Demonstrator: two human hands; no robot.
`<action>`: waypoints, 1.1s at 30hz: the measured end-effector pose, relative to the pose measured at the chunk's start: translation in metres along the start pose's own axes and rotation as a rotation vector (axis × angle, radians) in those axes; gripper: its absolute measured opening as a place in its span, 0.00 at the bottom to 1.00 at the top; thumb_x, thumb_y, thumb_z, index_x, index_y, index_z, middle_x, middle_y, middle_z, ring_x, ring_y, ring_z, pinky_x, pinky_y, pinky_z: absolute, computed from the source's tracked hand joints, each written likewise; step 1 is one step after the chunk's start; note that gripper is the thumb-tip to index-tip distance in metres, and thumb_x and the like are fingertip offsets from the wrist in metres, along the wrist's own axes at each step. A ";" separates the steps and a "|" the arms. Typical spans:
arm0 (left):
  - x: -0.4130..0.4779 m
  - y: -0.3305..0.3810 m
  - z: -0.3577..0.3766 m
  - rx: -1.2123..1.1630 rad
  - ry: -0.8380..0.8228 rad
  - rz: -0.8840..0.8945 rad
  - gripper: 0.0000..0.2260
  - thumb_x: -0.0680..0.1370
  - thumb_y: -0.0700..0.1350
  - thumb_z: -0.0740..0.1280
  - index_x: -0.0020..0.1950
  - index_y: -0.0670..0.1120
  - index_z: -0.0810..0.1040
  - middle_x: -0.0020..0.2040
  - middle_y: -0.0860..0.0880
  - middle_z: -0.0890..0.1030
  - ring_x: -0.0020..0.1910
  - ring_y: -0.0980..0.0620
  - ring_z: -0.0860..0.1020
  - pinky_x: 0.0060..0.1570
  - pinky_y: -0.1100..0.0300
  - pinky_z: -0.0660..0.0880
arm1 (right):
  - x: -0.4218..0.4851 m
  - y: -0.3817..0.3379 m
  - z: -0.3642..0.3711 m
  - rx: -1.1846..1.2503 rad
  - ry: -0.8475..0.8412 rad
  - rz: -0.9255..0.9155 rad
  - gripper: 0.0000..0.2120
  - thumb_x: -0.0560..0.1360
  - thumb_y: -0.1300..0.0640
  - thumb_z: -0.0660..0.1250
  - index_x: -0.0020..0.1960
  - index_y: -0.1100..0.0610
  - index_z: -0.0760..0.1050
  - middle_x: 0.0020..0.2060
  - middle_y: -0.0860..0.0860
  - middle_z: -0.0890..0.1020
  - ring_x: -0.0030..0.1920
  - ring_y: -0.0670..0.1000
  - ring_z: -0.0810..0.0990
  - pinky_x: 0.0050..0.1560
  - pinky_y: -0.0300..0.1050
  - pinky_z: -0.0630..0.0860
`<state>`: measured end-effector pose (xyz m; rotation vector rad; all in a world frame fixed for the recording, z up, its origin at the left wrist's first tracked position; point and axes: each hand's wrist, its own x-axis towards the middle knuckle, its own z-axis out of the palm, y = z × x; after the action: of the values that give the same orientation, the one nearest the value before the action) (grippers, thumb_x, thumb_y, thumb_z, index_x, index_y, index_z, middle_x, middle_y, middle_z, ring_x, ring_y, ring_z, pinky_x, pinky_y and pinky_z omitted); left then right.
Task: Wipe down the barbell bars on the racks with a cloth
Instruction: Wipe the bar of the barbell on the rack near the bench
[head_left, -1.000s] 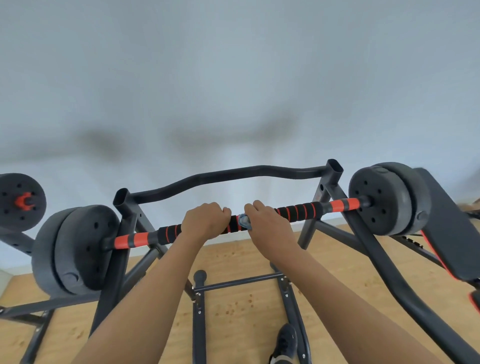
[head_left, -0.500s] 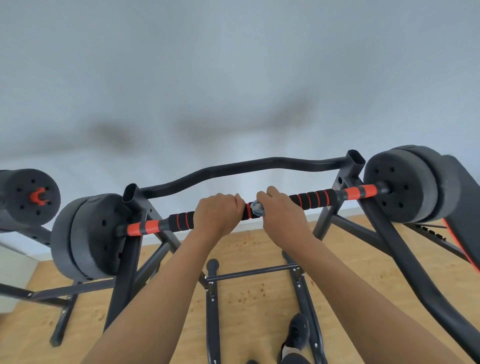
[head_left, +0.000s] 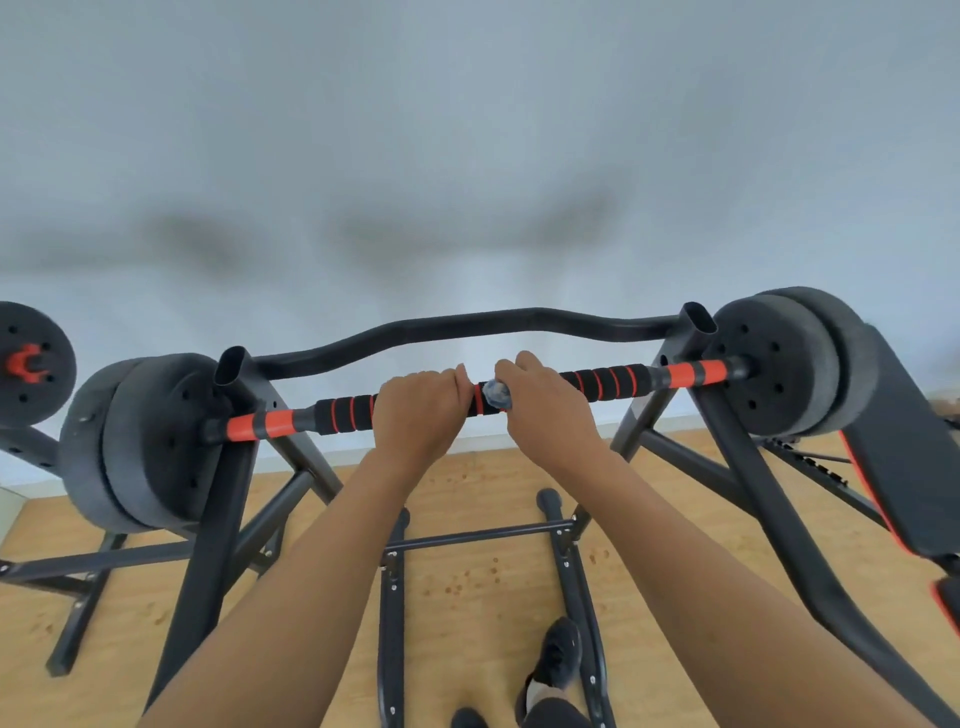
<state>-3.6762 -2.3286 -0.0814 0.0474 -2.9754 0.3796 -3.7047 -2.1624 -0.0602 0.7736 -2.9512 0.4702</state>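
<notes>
Left hand (head_left: 418, 410) wrapped round the bar (head_left: 608, 382) mid-length; it sat across the rack (head_left: 234, 493). Right hand (head_left: 545, 410), just beside, clutched a pale cloth (head_left: 497, 395) against it.

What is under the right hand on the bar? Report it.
A wad of pale cloth pokes out beside the right hand, against the barbell bar. The rest of the cloth and the bar beneath the palm are covered.
</notes>
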 end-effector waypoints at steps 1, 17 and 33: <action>0.002 -0.001 -0.002 -0.002 -0.056 0.005 0.05 0.82 0.43 0.67 0.54 0.42 0.78 0.28 0.49 0.68 0.23 0.47 0.69 0.26 0.59 0.68 | -0.002 -0.001 0.002 -0.004 0.004 0.002 0.14 0.75 0.67 0.66 0.57 0.54 0.72 0.48 0.49 0.71 0.41 0.51 0.75 0.38 0.51 0.81; 0.005 0.000 -0.001 -0.076 -0.013 -0.093 0.20 0.86 0.42 0.51 0.39 0.44 0.76 0.24 0.51 0.64 0.20 0.49 0.63 0.26 0.61 0.61 | -0.004 0.047 -0.027 0.229 -0.073 0.107 0.03 0.77 0.56 0.67 0.48 0.54 0.73 0.38 0.49 0.79 0.40 0.51 0.79 0.44 0.51 0.80; -0.014 0.019 0.009 -0.222 0.201 -0.180 0.14 0.86 0.41 0.51 0.40 0.47 0.66 0.32 0.51 0.65 0.32 0.49 0.64 0.36 0.54 0.61 | 0.021 0.042 -0.028 0.058 -0.061 0.131 0.05 0.77 0.58 0.64 0.44 0.58 0.69 0.35 0.52 0.78 0.37 0.56 0.79 0.41 0.52 0.79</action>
<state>-3.6646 -2.3121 -0.0966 0.2362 -2.7659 0.0294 -3.7442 -2.1287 -0.0426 0.6126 -3.0714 0.5518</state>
